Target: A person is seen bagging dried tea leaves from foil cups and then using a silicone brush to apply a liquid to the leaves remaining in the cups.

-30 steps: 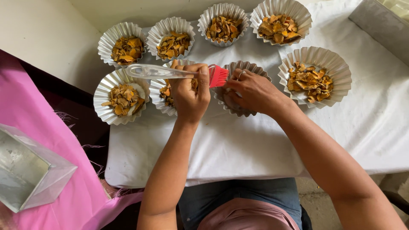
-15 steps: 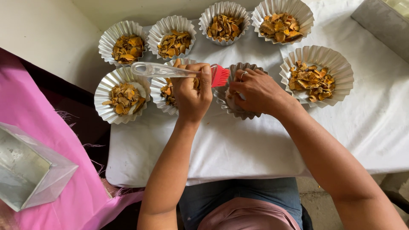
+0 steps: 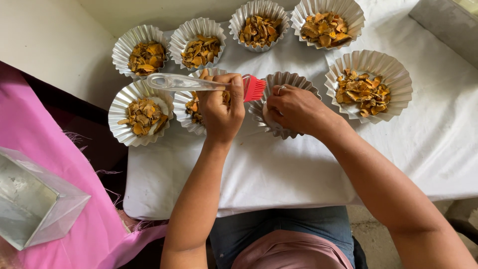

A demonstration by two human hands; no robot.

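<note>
soft even daylight over my view, faint shadows under my arms, mild sheen on foil cups [image 3: 145, 106], sharp focus

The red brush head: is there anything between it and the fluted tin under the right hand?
Nothing visible. The red brush head, held by the left hand, sits at the rim of the fluted tin; the right hand covers the tin's middle.

Bare forearms, no sleeves — ring [image 3: 282, 89] on right hand [image 3: 294, 108] — blue jeans, pink top.

Eight fluted foil cups [image 3: 368, 79], seven filled with yellow chips; one red-bristled brush [image 3: 199, 83]; one metal box [image 3: 35, 204].
</note>
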